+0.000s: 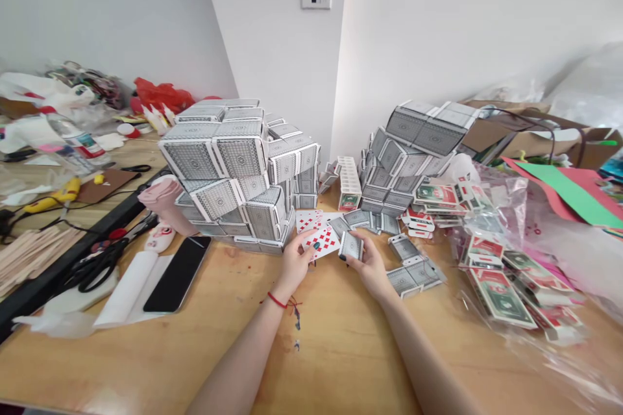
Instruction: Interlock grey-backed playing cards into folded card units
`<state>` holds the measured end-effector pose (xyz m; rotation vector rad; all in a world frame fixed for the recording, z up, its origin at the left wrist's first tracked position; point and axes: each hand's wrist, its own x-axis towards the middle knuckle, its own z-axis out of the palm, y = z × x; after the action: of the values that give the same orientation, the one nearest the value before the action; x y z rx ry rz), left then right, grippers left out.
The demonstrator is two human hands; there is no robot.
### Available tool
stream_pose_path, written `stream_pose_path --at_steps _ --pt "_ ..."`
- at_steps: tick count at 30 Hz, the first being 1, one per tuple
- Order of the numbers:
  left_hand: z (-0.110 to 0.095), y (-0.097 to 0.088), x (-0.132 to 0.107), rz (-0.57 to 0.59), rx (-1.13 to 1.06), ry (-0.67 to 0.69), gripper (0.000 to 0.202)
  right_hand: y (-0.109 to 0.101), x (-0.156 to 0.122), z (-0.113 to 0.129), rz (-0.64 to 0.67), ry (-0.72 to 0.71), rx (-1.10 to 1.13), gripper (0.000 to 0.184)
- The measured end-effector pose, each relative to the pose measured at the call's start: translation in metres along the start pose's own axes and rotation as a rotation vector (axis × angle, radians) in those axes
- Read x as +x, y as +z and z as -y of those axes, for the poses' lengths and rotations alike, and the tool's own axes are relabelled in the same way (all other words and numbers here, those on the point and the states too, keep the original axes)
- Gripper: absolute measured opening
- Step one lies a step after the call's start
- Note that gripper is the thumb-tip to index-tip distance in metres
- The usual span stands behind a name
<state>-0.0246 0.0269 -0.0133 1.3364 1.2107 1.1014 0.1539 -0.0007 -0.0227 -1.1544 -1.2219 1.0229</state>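
My left hand (296, 263) pinches a face-up playing card with red diamonds (322, 241) just above the wooden table (331, 343). A red string bracelet circles that wrist. My right hand (368, 264) is closed on a small grey-backed deck of cards (350, 245), held right beside the diamond card. Another face-up red card (308, 220) lies on the table just behind. A tall stack of grey-backed card blocks (233, 171) rises to the left of my hands, and a second leaning pile (411, 142) stands to the right.
A black phone (178, 273) lies on white paper at the left, near black scissors (100, 264) and a pink roll (168, 202). Red-and-green card boxes (501, 285) spill over clear plastic at the right. Loose grey decks (411, 269) lie beside my right hand.
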Motion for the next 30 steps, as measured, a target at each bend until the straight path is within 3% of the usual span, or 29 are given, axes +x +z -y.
stream_pose_path --at_steps 6,21,30 --pt "-0.003 -0.002 0.000 0.047 0.069 0.052 0.039 -0.003 0.001 0.004 0.045 0.039 0.031 0.052" --pt "-0.003 -0.008 0.005 0.168 0.135 0.038 0.036 -0.005 -0.003 0.012 0.202 0.040 -0.035 0.054" --pt "0.000 -0.012 0.006 0.224 0.140 -0.005 0.036 -0.003 -0.004 0.014 0.193 0.027 -0.107 0.052"
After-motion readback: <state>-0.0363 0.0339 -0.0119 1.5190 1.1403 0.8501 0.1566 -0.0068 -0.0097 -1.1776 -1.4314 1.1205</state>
